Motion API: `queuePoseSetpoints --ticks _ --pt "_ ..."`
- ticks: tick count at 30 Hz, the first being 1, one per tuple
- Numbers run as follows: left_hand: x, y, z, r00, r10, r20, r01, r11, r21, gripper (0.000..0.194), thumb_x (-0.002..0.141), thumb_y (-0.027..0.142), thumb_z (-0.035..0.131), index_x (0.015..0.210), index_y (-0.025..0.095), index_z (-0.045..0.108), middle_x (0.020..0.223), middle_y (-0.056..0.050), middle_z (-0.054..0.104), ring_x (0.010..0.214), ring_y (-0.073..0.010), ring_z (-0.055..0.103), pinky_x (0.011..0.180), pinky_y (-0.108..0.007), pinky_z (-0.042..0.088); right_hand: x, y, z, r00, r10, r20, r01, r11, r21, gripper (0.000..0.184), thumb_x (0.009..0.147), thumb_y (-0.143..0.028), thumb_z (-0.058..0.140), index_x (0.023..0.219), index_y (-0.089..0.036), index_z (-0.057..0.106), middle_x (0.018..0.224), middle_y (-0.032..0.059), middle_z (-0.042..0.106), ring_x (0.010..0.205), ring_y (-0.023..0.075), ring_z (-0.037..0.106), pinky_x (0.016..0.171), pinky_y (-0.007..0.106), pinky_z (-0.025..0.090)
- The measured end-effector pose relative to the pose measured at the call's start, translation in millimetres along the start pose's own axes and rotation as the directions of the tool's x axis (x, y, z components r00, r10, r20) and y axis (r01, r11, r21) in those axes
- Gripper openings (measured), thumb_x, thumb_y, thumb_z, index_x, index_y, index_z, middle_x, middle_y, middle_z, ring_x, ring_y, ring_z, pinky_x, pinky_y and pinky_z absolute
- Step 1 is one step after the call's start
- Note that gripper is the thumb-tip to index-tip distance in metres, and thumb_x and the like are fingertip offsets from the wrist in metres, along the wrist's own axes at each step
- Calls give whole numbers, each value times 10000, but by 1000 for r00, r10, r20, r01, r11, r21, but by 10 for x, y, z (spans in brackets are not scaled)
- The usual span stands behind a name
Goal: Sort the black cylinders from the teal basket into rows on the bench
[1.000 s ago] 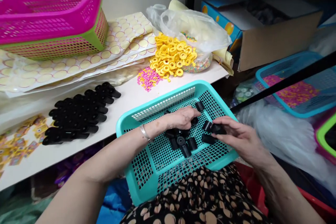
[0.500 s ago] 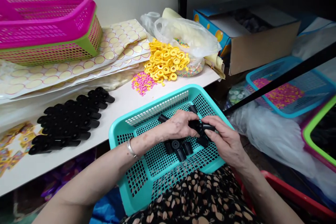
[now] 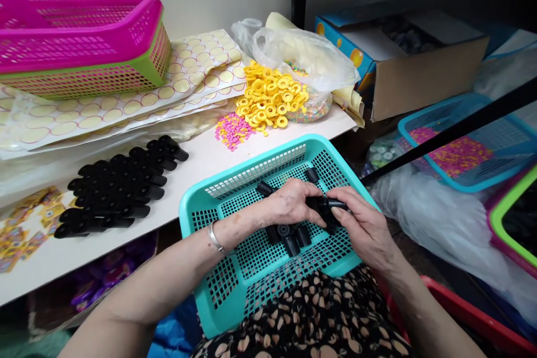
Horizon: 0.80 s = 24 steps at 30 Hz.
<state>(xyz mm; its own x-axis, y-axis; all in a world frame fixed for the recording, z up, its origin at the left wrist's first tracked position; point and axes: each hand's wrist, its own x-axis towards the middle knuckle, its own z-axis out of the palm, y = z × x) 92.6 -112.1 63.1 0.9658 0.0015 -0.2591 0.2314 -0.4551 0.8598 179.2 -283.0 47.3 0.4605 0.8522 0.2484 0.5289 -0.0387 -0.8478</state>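
Observation:
Over a turquoise basket [image 3: 205, 313] on my lap, both my hands meet around small black plastic parts. My left hand [image 3: 296, 201] closes its thumb and fingers on a black plastic part [image 3: 314, 202], much of it hidden by the fingers. Pinched between thumb and fingers of my right hand [image 3: 363, 218] is a black tube-like piece [image 3: 335, 203], its end against what the left hand holds. Several loose black parts [image 3: 290, 240] lie in the basket below, and one more [image 3: 311, 174] rests near its far side.
On the white table [image 3: 184, 190] stand rows of black parts [image 3: 121, 184], yellow rings [image 3: 272, 98], pink and yellow bits [image 3: 232, 131], sticker sheets [image 3: 138, 103] and stacked baskets [image 3: 84, 39]. A black bar [image 3: 453, 131] slants at right, before a blue basket [image 3: 465, 187] and an open carton [image 3: 428, 84].
The whole view has shifted slightly, with things appearing a little further right. My hands stay together over the basket, the black pieces still in their fingers.

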Motion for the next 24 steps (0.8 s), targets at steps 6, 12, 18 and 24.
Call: queuePoseSetpoints --ticks 6,12,18,24 --pt "-30 19 -13 1000 19 0 -19 997 -79 318 626 337 774 859 140 686 761 10 632 736 -152 560 681 -258 429 18 -21 -39 997 -62 36 65 994 -93 249 894 -183 430 1107 -235 548 1046 68 589 1000 206 551 870 364 462" --pt "-59 19 5 999 24 -33 -28 992 -122 272 653 337 745 831 139 683 695 26 599 666 -137 534 614 -252 419 -39 -18 154 997 -70 22 73 980 -185 466 938 -331 384 1392 -245 327 1366 117 427 1286 254 366 1041 465 342" --pt "-142 63 -73 982 16 -187 -47 986 -162 306 633 304 761 886 150 689 745 14 623 724 -148 559 684 -278 465 166 -15 100 964 -52 260 39 998 57 928 766 -766 242 1479 -225 -5 1545 126 80 1408 295 93 1092 532 228" --pt "-754 171 -426 703 170 -691 -223 975 13 356 540 295 832 870 224 718 956 -28 628 916 -184 558 831 -344 465 387 110 -390 979 93 -182 -52 974 220 391 881 -457 498 1234 -290 504 1219 56 572 1077 201 569 828 317 490"
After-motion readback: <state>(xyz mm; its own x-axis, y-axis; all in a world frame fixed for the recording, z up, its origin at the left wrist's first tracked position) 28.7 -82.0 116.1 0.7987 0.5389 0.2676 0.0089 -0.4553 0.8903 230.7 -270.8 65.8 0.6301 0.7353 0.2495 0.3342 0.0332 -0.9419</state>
